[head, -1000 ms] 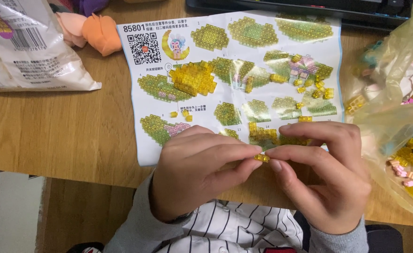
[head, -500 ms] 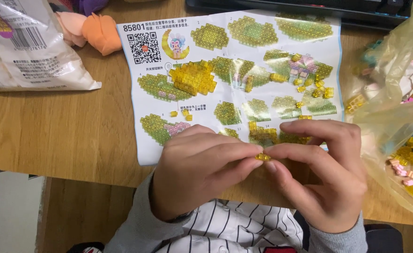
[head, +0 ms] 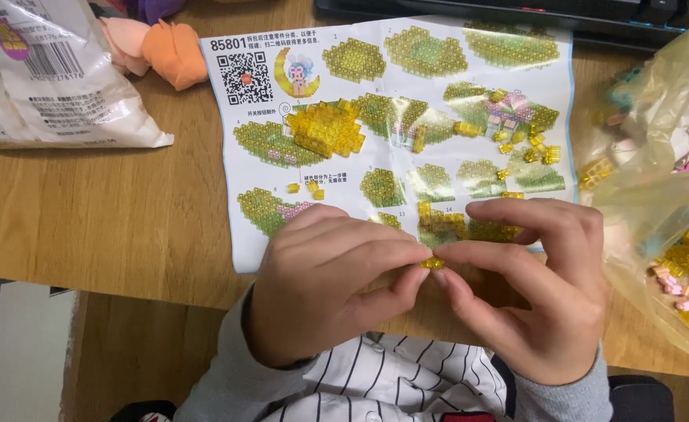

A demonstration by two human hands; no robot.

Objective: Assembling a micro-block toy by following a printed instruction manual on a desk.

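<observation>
1. Tabletop (head: 110, 227): unchanged; instruction sheet (head: 391, 101) lies flat as before.
2. My hands, left (head: 329, 281) and right (head: 540, 289), stay fingertip to fingertip over the sheet's lower edge.
3. Tiny yellow brick (head: 432, 263) remains pinched between both; I see no real shift.

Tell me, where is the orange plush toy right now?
The orange plush toy lies at the table's far left, between the white bag and the instruction sheet.
</observation>
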